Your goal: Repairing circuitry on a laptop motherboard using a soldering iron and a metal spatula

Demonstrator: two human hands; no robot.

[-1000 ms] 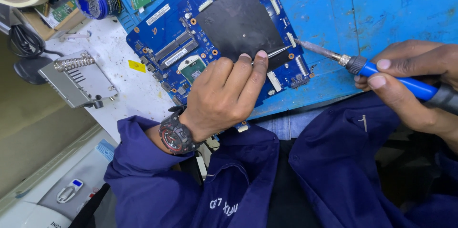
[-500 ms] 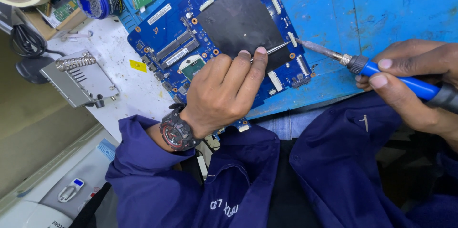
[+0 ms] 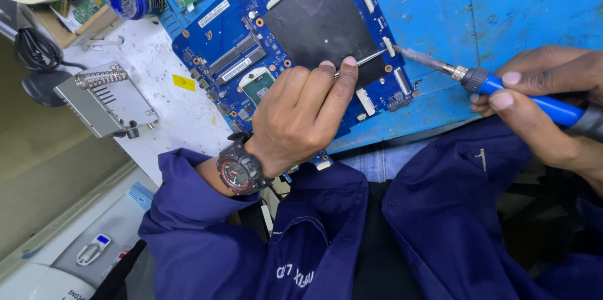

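Two hands busy | my left hand [image 3: 301, 112] palm-down on the blue circuit board [image 3: 251, 42], fingertips pinching solder wire [image 3: 364, 60] | my right hand [image 3: 540, 99] gripping the soldering iron [image 3: 502, 86] (tip pointing left, near-horizontal).

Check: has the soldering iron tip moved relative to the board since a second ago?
Yes. The soldering iron tip has slid left toward the black pad, meeting the wire in the left hand.

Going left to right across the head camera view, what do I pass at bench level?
Metal soldering iron stand → blue circuit board → left hand holding thin solder wire → soldering iron → right hand gripping its blue handle.
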